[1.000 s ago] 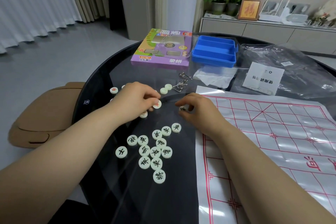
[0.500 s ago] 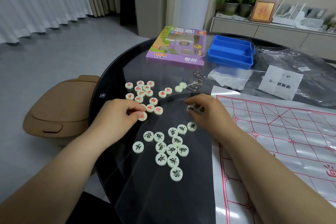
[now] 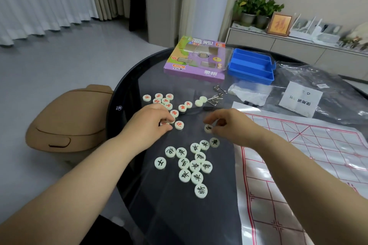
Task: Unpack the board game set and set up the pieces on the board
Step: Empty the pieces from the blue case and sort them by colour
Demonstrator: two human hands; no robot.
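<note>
Head view, and both hands are down on the dark glass table (image 3: 159,215). The left hand (image 3: 148,120) is curled, thumb and fingertips pinching a red-lettered piece (image 3: 164,123) right at the near edge of the red group (image 3: 165,101), with one more red disc (image 3: 179,125) lying just beside it. The right hand (image 3: 233,125) is curled too, thumb and fingers closed around a black-lettered piece (image 3: 208,128), above the black group (image 3: 195,165), which lies face up in a loose cluster between the two forearms. Two blank-faced discs (image 3: 200,101) touch each other beside some metal wire loops (image 3: 215,99). The board sheet (image 3: 308,155), red grid on white, lies flat at the right, bare of pieces. At the far side, the purple game box (image 3: 196,59) lies beside the blue tray (image 3: 251,65), and a printed leaflet (image 3: 300,98) rests on a clear plastic bag (image 3: 328,89).
</note>
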